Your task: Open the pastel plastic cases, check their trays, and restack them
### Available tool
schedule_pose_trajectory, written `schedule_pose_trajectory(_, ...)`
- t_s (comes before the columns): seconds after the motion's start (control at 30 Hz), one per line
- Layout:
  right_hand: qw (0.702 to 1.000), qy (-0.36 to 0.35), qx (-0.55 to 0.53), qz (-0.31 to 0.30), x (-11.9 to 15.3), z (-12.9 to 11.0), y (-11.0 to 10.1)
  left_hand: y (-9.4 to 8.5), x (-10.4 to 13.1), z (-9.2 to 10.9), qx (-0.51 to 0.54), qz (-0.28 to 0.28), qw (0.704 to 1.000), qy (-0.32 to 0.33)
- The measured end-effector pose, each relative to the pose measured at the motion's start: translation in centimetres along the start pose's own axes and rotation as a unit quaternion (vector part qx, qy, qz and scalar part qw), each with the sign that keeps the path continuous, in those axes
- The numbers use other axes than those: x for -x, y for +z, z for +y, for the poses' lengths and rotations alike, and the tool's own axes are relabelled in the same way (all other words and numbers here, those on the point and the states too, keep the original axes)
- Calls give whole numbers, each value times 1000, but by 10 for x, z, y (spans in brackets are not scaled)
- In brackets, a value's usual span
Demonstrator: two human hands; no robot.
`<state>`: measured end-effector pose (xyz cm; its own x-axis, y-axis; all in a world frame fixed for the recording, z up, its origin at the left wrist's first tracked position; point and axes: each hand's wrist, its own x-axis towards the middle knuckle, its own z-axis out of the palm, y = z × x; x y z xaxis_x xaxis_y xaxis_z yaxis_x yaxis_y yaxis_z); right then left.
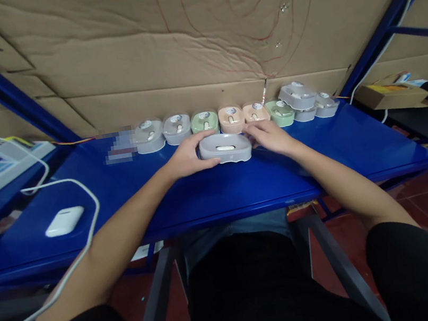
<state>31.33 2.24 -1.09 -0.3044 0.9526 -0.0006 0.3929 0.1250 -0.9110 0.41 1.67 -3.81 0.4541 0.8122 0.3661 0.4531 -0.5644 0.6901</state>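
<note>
A grey oval soap dish [233, 156] with a pale piece in its slot is tilted toward me over the blue table. My left hand [189, 156] wraps its left end, thumb along the near wall and fingers over the far rim. At the right end, my right hand [269, 136] has its fingers bent around the rim; their tips are partly hidden. Behind the hands stands a row of similar boxes with clear lids, including a green box [204, 123], an orange box [231, 120] and a grey box [177, 129].
A grey box [297, 95] is stacked on others at the row's right. A white earphone case [64, 221] lies at the left, near a white cable [92, 192]. Cardboard [121, 51] walls the back. A power strip [6, 170] and a small carton [393, 96] flank the table.
</note>
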Motion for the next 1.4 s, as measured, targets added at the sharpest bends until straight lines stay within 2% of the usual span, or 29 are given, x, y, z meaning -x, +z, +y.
schedule_pose_trajectory(0.1, 975, -191, 114, -2, 9, 2, 3, 1, 0, 2, -32, -22, 999, 21)
schedule_pose_trajectory(0.13, 961, -235, 144, -21, 11, 3, 6, 3, 1, 2, -34, -28, 999, 25)
schedule_pose_trajectory(0.2, 940, -277, 190, -52, 14, 7, 13, 7, 1, 2, -34, -33, 998, 33)
schedule_pose_trajectory(0.33, 929, -285, 232, -55, 11, 15, 22, 13, 1, 1, -24, -40, 998, 42)
schedule_pose_trajectory(0.6, 922, -292, 246, -57, 7, 21, 22, 15, 1, -2, 2, -60, 998, 6)
schedule_pose_trajectory(0.8, 917, -301, 263, -19, 12, 18, 27, 20, 1, -7, -11, -63, 998, 22)
schedule_pose_trajectory(1.0, 910, -275, 304, -59, 15, 18, 27, 23, 1, -11, -31, -48, 998, -7)
schedule_pose_trajectory(1.23, 898, -309, 308, -51, 12, 23, 28, 19, 0, -13, 1, -56, 998, 21)
schedule_pose_trajectory(1.4, 899, -336, 279, -36, 9, 27, 29, 17, -1, -10, 9, -56, 998, 5)
